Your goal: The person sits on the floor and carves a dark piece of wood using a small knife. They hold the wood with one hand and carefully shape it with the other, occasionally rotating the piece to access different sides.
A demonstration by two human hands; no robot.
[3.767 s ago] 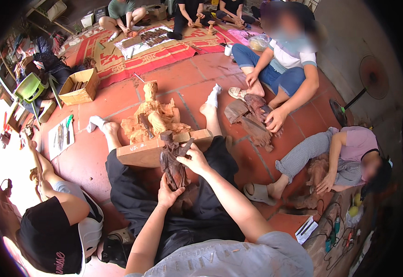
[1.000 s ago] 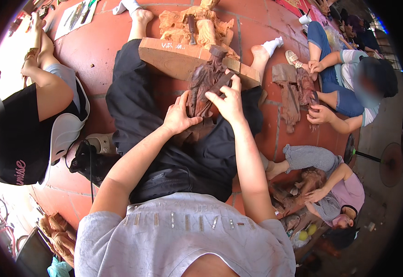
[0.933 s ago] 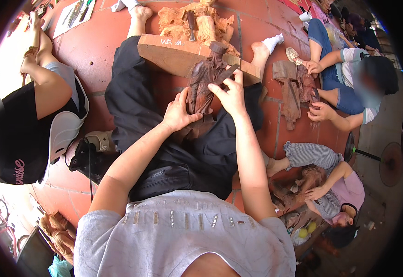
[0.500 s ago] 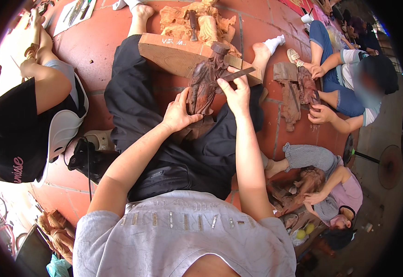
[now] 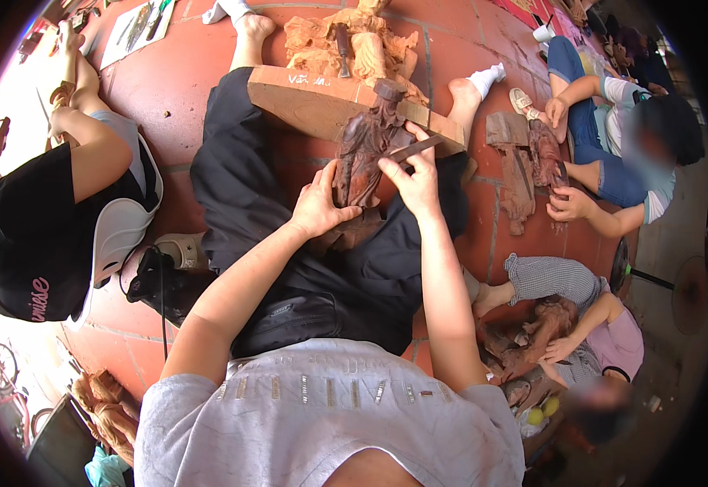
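A dark reddish wooden carving of a robed figure (image 5: 363,154) leans between my legs, its top beside a thick wooden board (image 5: 297,101). My left hand (image 5: 320,207) is closed round the figure's lower left side, thumb across the base. In my right hand (image 5: 415,180) a flat dark strip (image 5: 417,148) is pinched between thumb and fingers, lying across the figure's right side. Whether the strip is a file or stiff sandpaper I cannot tell.
On the board rest a pale orange carving (image 5: 370,61) and a chisel (image 5: 342,50). Two workers handle carvings (image 5: 545,152) at the right, near a fan (image 5: 689,294). Another person in a black top (image 5: 33,235) sits close on my left. Tools lie on a white sheet (image 5: 136,32).
The strip in my right hand has slid a little downward along the figure and tilted slightly. My left hand keeps its hold. The whole view has shifted slightly.
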